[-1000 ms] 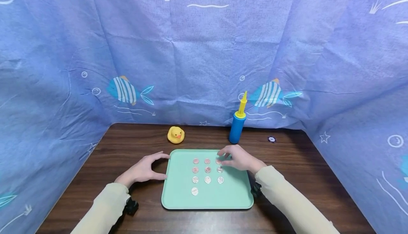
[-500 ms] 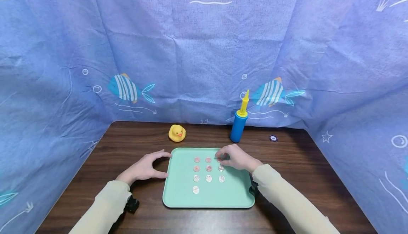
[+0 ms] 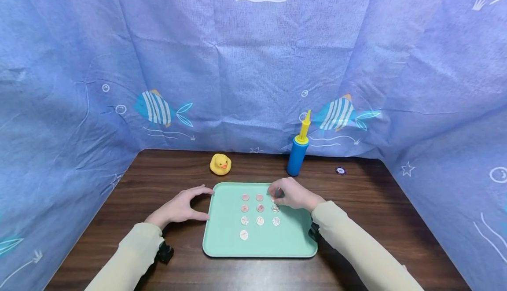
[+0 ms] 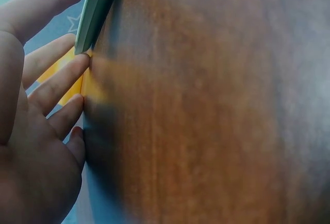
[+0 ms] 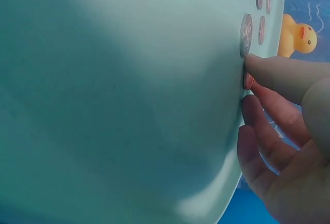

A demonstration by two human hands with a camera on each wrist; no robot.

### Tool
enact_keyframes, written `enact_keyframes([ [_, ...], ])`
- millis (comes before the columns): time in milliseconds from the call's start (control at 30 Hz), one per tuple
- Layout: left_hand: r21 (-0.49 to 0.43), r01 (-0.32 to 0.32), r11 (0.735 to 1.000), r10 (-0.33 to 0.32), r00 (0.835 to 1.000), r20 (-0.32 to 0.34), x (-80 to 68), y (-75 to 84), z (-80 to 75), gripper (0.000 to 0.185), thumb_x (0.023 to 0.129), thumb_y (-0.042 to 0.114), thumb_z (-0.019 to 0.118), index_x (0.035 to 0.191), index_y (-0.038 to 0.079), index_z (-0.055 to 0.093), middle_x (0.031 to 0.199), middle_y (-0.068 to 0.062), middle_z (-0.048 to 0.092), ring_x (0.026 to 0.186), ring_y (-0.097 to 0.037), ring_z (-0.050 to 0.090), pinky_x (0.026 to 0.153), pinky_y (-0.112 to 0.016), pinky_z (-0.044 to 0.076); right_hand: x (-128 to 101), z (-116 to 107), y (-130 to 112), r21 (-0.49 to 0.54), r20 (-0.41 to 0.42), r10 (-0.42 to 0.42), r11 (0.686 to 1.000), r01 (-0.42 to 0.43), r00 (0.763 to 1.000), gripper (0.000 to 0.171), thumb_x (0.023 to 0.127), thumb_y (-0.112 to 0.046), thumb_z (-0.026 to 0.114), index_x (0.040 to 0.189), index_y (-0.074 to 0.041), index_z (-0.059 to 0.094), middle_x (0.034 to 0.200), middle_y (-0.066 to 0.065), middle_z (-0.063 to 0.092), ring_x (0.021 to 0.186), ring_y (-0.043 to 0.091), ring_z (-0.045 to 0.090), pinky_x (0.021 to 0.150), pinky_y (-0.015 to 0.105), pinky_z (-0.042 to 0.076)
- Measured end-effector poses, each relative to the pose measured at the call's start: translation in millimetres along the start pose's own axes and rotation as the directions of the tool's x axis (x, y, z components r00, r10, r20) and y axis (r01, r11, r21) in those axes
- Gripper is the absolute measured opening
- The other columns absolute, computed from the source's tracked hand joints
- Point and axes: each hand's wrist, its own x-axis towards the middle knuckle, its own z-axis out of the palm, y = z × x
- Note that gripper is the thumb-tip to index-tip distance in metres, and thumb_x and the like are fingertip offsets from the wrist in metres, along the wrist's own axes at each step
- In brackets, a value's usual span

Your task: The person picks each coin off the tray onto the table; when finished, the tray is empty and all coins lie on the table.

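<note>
A mint-green tray (image 3: 293,238) lies on the table with several coins laid out in rows. My left hand (image 3: 178,205) is at the tray's left edge, its thumb and fingertips spread along the rim. In the left wrist view, the fingers (image 4: 54,87) reach toward the tray's edge and hold nothing between them. My right hand (image 3: 295,194) is over the tray's far right part. Its thumb and index finger pinch a copper-coloured coin (image 5: 248,81) lying flat at the right end of the farthest row. A silver coin (image 3: 275,208) lies just nearer.
Behind the tray sits a yellow rubber duck (image 3: 220,164). A blue balloon pump (image 3: 297,156) with a yellow nozzle stands behind my right hand. A dark poker chip (image 3: 340,171) lies at the back right. A blue fish-patterned cloth (image 3: 253,75) hangs around the table.
The right hand's thumb and index finger have drawn closer together around the far right coin. The left hand stays at the tray's edge. The head view has tilted slightly.
</note>
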Motion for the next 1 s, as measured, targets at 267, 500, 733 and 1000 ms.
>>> enact_keyframes([
  [267, 0.002, -0.006, 1.0, 0.006, 1.0, 0.004, 0.3, 0.4, -0.5, 0.072, 0.082, 0.049, 0.089, 0.144, 0.025, 0.062, 0.164, -0.014, 0.043, 0.155, -0.04, 0.031, 0.12, -0.066, 0.031, -3.4, -2.7, 2.5, -0.005, 0.002, -0.013, 1.0, 0.013, 1.0, 0.013, 0.087, 0.0, 0.084, 0.097, -0.008, 0.08, 0.089, -0.002, 0.072, 0.081, 0.01, 0.063, 0.075, 0.024, 0.055],
  [500, 0.017, -0.002, 1.0, 0.002, 1.0, 0.003, 0.6, 0.8, -0.9, 0.072, 0.082, 0.048, 0.089, 0.144, 0.024, 0.062, 0.163, -0.015, 0.044, 0.156, -0.042, 0.03, 0.12, -0.067, 0.03, -8.5, -5.1, 3.6, 0.021, -0.006, 0.006, 1.0, -0.006, 1.0, 0.007, 0.091, -0.005, 0.083, 0.093, -0.011, 0.079, 0.086, -0.005, 0.071, 0.079, 0.01, 0.061, 0.074, 0.026, 0.055],
  [733, 0.02, 0.001, 1.0, -0.002, 1.0, 0.01, 1.3, 1.6, -0.8, 0.072, 0.082, 0.048, 0.089, 0.144, 0.023, 0.062, 0.162, -0.016, 0.045, 0.155, -0.042, 0.03, 0.119, -0.068, 0.031, -13.9, -6.8, 9.3, 0.069, -0.02, 0.042, 0.997, -0.04, 0.999, 0.006, 0.093, -0.007, 0.081, 0.091, -0.012, 0.079, 0.082, -0.009, 0.071, 0.077, 0.005, 0.062, 0.075, 0.026, 0.057],
  [1000, 0.038, 0.021, 0.999, -0.022, 1.0, 0.02, 2.2, 3.7, -2.9, 0.072, 0.082, 0.05, 0.089, 0.144, 0.025, 0.062, 0.163, -0.016, 0.043, 0.155, -0.042, 0.03, 0.119, -0.067, 0.031, -28.8, -15.2, 11.1, 0.152, -0.029, 0.096, 0.984, -0.091, 0.995, 0.006, 0.094, -0.017, 0.082, 0.093, -0.013, 0.078, 0.083, -0.011, 0.07, 0.076, 0.006, 0.063, 0.076, 0.026, 0.057],
])
